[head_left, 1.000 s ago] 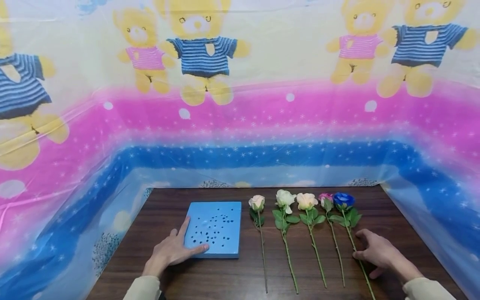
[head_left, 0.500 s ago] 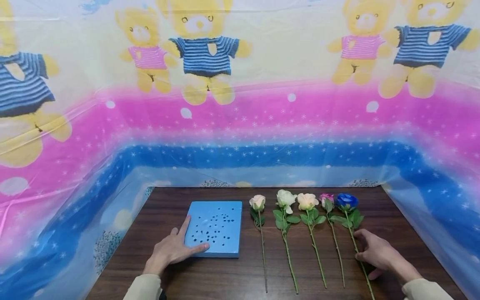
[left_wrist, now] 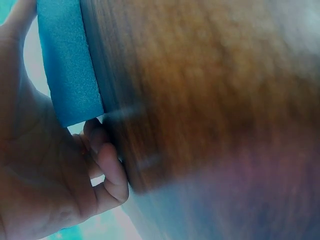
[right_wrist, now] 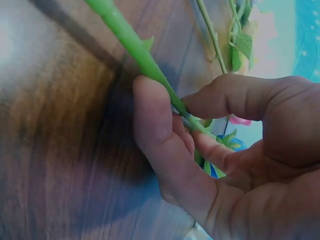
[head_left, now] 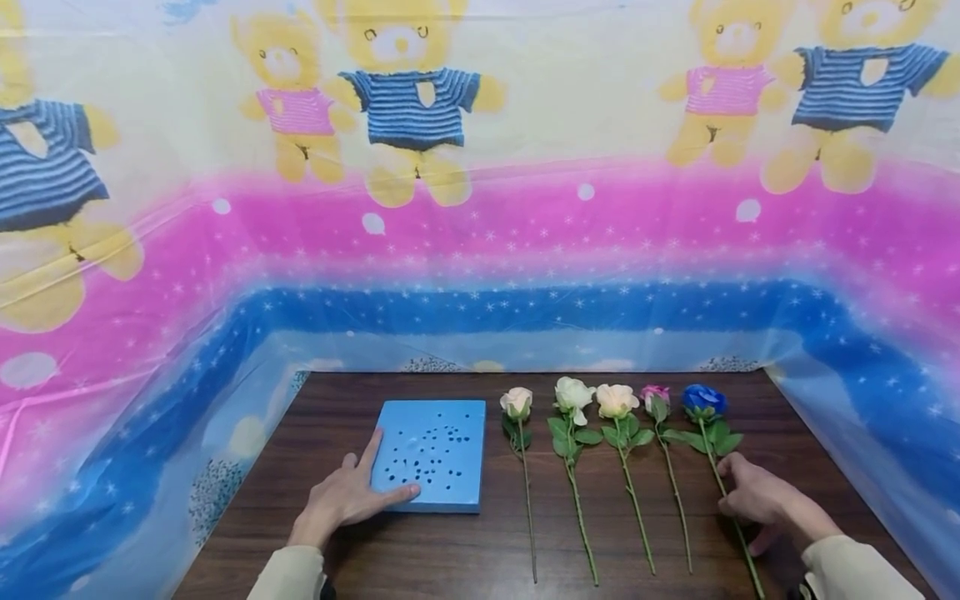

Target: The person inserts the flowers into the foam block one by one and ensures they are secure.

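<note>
On the left of the table lies a blue foam block dotted with small holes. My left hand holds its near left corner, the thumb over the front edge and the index finger along the left side. In the left wrist view, curled fingers touch the block's side. My right hand pinches the green stem of the blue rose at the far right. Left of it lie a pink rose, a peach rose, a white rose and a cream rose.
The roses lie in a row on the dark wood table, stems toward the near edge. Behind and beside the table hangs a cloth printed with teddy bears.
The right hand has shifted slightly right with the blue rose, widening its gap from the pink rose. The left hand stays on the foam block.
</note>
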The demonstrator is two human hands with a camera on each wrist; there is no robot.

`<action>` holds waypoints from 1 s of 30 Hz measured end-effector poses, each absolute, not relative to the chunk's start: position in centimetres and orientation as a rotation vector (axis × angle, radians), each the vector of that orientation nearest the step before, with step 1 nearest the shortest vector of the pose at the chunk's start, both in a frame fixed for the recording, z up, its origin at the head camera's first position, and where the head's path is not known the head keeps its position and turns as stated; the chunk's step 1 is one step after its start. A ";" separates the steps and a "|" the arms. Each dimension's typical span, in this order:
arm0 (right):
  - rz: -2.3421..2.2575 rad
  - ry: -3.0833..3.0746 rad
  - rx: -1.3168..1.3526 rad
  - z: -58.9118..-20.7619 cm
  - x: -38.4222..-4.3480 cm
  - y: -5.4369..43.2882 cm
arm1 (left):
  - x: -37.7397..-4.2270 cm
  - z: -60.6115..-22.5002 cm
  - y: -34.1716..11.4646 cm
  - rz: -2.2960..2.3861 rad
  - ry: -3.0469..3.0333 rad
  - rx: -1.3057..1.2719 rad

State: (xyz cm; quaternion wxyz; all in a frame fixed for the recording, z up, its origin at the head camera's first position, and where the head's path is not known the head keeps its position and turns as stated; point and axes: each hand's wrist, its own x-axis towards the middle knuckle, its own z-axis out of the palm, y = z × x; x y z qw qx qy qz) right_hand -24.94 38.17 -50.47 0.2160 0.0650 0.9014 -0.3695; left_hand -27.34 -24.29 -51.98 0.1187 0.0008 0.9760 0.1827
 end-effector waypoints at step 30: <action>-1.529 2.269 0.105 -52.9 -24.4 42.3 | -27.4 -52.0 -24.3 0.548 2.847 0.008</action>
